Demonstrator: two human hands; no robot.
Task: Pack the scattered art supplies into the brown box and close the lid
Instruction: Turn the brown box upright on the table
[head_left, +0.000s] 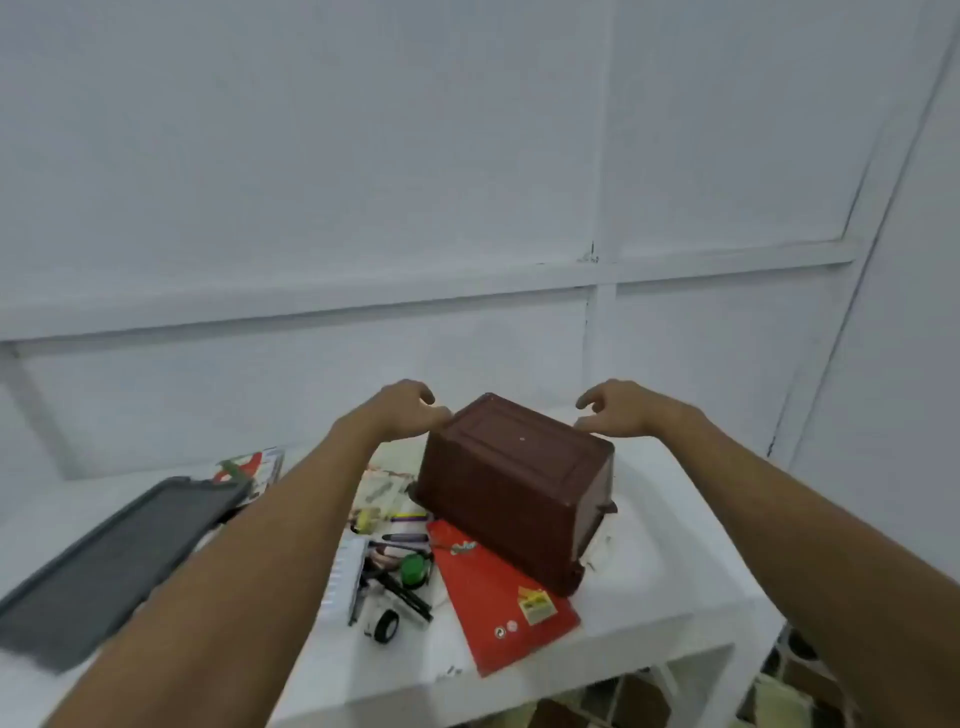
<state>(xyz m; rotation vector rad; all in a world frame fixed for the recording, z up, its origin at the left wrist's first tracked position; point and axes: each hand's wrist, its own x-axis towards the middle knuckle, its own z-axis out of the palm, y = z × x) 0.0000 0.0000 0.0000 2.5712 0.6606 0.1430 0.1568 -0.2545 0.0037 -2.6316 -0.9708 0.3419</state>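
A plain room in a home: white panelled walls (363, 208), a white table (649, 587) strewn with craft bits and a toy car (382, 621), patterned floor tiles (779, 696) below.

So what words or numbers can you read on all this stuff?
None can be read for sure; every mark is too blurred or small.
Red packet: a curly light-blue logo near its top, not legible.
Red packet: a yellow sticker with dark print, too small to read.
Red packet: two small round signs near its lower edge, unreadable.
Red-and-green booklet behind the left arm: only colours show.
Brown box, upside down: no writing visible.
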